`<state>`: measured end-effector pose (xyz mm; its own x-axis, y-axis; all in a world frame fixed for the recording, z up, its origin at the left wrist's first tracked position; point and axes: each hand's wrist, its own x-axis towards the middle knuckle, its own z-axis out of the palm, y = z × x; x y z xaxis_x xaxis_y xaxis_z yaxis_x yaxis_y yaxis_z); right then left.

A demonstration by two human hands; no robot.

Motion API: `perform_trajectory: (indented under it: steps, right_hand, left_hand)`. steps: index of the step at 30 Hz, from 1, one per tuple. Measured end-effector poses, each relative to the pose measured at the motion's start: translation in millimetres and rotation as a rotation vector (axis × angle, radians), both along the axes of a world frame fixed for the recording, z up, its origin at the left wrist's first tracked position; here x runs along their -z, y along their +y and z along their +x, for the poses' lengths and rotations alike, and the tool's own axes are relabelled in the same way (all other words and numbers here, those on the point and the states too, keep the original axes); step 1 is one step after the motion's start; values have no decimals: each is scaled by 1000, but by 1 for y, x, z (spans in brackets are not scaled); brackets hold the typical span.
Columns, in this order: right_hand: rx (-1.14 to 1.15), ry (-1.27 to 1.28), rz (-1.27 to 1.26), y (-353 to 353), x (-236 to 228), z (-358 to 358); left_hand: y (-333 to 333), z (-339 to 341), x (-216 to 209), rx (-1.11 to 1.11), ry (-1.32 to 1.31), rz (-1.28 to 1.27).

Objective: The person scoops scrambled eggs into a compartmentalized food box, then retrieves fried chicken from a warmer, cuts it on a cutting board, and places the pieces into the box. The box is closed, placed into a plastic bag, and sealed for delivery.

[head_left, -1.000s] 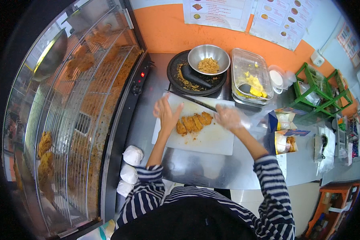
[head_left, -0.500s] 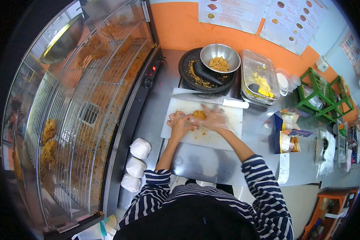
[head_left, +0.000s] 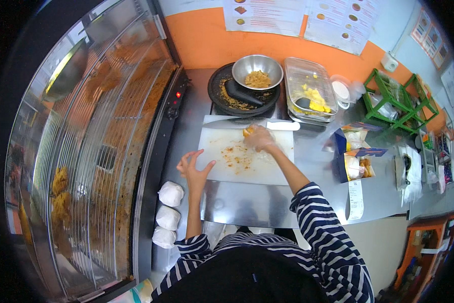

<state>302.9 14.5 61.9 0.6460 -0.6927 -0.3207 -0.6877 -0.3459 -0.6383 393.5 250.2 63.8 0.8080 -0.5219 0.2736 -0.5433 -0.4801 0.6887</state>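
Observation:
My right hand point(head_left: 260, 138), in a clear plastic glove, is closed on a piece of golden fried food point(head_left: 247, 131) over the white cutting board point(head_left: 214, 169). Most of that piece is hidden by the fingers. Orange-brown crumbs point(head_left: 235, 157) lie scattered across the board. Just above the right hand, a knife point(head_left: 283, 126) with a white handle rests along the board's far edge, its blade pointing left. My left hand point(head_left: 194, 169) is bare and raised near the board's left edge, fingers spread, holding nothing.
A glass warming cabinet point(head_left: 158, 136) fills the left side, beside several white-wrapped bundles point(head_left: 168, 218). Behind the board are a black stone mortar point(head_left: 218, 101), a steel bowl point(head_left: 242, 64) and a glass container point(head_left: 300, 76). Opened food boxes point(head_left: 341, 169) and green baskets point(head_left: 388, 117) stand to the right.
My left hand has come away from the food and moved left, opening. My right hand has lifted the fried piece toward the knife, baring the crumbs. The whole view has shifted slightly.

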Motion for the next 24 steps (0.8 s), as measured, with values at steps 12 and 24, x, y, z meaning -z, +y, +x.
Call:
perform_trajectory:
  steps: [12, 24]
  right_hand:
    - [-93, -923, 1655, -106, -80, -155]
    - [194, -450, 688, -248, -119, -360]
  left_hand:
    - [-135, -84, -24, 342, -214, -12]
    - [-347, -304, 8, 943, -122, -174]
